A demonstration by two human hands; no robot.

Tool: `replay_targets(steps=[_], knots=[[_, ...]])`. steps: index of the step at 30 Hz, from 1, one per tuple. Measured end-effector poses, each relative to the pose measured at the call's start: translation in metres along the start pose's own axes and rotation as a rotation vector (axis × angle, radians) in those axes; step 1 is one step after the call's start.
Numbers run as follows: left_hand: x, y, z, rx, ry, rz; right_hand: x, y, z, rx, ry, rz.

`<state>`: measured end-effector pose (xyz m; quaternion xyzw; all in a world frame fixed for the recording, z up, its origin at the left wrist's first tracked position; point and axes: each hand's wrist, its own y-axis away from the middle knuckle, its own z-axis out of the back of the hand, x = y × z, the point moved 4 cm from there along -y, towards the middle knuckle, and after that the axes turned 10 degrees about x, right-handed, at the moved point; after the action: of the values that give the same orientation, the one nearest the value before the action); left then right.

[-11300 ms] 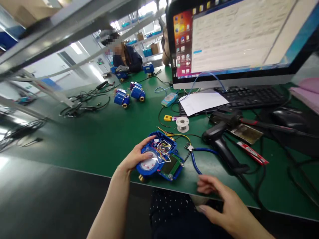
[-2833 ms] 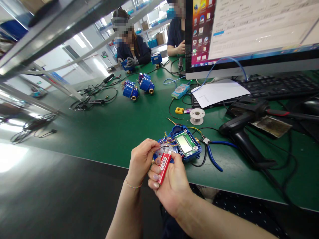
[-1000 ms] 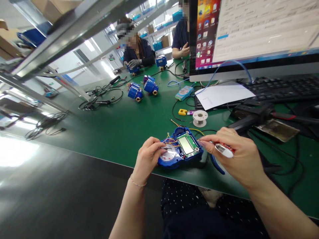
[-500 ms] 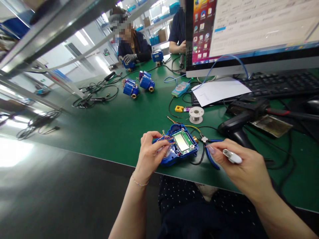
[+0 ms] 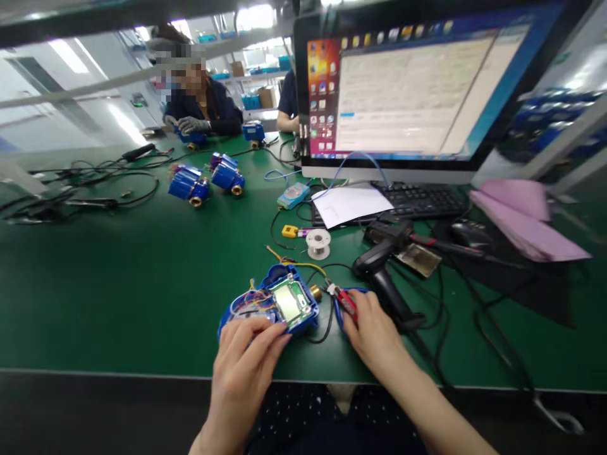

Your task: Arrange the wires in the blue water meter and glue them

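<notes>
An open blue meter housing (image 5: 310, 314) lies on the green table, showing a circuit board with a small display (image 5: 287, 301). Loose coloured wires (image 5: 253, 300) spill from its left part. My left hand (image 5: 246, 360) grips the near edge of the housing, fingers closed on it. To the right, my right hand (image 5: 374, 328) is closed around a short red tool (image 5: 348, 304), whose kind I cannot make out. Blue-handled pliers (image 5: 338, 314) lie under that hand, partly hidden by it. A brass fitting (image 5: 315, 292) sticks out of the housing beside them.
Behind are a solder spool (image 5: 318, 244), a yellow-and-purple piece (image 5: 290, 231) and a light-blue device (image 5: 293, 196). A black barcode scanner (image 5: 386, 284) stands right, below the monitor (image 5: 398, 101) and keyboard (image 5: 422, 202). Two blue meters (image 5: 188, 184) stand left. A gloved co-worker (image 5: 203, 107) sits opposite.
My view has turned right. My left hand went from the wires to the housing's near edge. My right hand, which held a white-ended item, has come down over the pliers with the red tool.
</notes>
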<state>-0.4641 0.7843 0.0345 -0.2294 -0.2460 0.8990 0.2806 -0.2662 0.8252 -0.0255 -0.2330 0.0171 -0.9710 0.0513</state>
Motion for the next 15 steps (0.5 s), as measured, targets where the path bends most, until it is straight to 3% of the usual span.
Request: replay_targets(steps=[2, 4, 8, 11, 15], knots=[[0.004, 0.000, -0.005, -0.002, 0.060, -0.038, -0.005, 0.002, 0.011, -0.078, -0.082, 0.086], [0.008, 0.002, -0.008, 0.004, 0.095, -0.062, -0.023, 0.002, 0.030, -0.201, -0.256, 0.077], [0.015, 0.006, -0.005, -0.004, 0.112, -0.076, -0.093, -0.011, 0.055, -0.395, -0.948, -0.230], [0.021, 0.004, -0.002, 0.017, 0.133, -0.102, -0.133, -0.036, 0.053, -0.441, -1.398, -0.278], [0.031, -0.003, 0.001, 0.055, 0.139, -0.128, -0.155, -0.063, 0.056, -0.519, -1.505, -0.267]])
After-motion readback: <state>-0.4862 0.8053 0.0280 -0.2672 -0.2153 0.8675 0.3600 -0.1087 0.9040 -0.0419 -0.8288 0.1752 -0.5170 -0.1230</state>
